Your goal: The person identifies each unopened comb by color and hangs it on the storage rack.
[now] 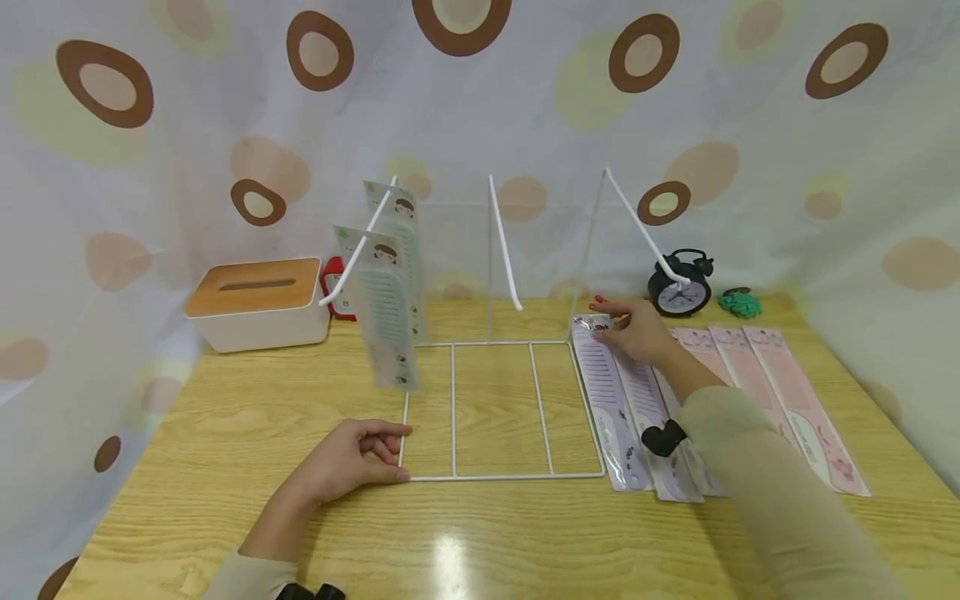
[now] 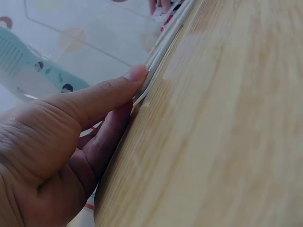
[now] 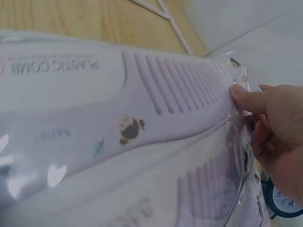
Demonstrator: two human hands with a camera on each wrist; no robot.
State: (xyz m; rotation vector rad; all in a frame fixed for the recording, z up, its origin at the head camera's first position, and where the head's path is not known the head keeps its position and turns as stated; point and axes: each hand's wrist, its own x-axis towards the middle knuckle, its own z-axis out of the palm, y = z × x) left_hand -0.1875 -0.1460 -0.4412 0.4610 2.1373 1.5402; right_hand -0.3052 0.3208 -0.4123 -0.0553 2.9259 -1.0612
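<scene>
A white wire rack (image 1: pixel 504 477) with three slanted hooks stands on the wooden table. My left hand (image 1: pixel 348 458) holds its front left corner, thumb and fingers at the wire; the left wrist view shows the thumb (image 2: pixel 113 92) pressed against it. Two packaged green combs (image 1: pixel 386 304) hang from the left hook, one behind the other. Right of the rack, my right hand (image 1: pixel 637 333) pinches the far end of a packaged purple comb (image 1: pixel 603 387). In the right wrist view, the thumb lies on that comb's clear wrapper (image 3: pixel 222 71). Another packaged purple comb (image 1: pixel 648 408) lies beside it.
Several packaged pink combs (image 1: pixel 798 383) lie farther right, partly behind my right forearm. A black alarm clock (image 1: pixel 678 293) and a green bundle (image 1: pixel 740 303) stand behind them. At the back left are a wooden-lidded tissue box (image 1: pixel 258 325) and a red clock (image 1: pixel 333 271).
</scene>
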